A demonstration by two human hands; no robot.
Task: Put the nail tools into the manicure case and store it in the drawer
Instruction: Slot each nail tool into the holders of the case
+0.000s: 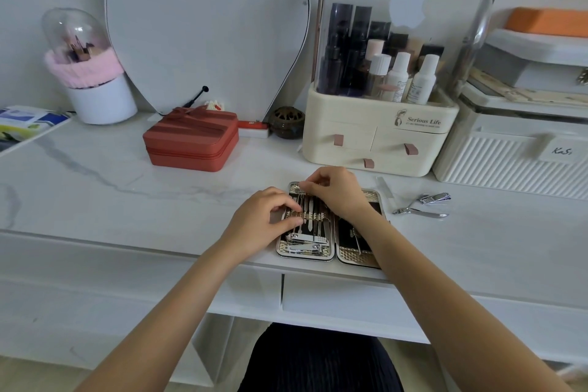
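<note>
The manicure case (353, 259) lies open flat at the table's front edge, gold-patterned with a black lining. Several slim steel tools (310, 212) stand in its elastic band, and clippers (302, 247) sit in the lower left half. My left hand (264, 216) holds the band at the case's left side with curled fingers. My right hand (334, 191) pinches the top of a thin tool at the case's upper edge. On the table to the right lie a nail nipper (420, 212), a folded clipper (434, 198) and a clear nail file (383, 184).
A cream cosmetic organiser (378, 143) with pink-tabbed drawers stands just behind the case. A red zipped box (191, 141) sits to the back left, a white ribbed box (512, 159) to the right. The desk drawer front (350, 299) is below the case.
</note>
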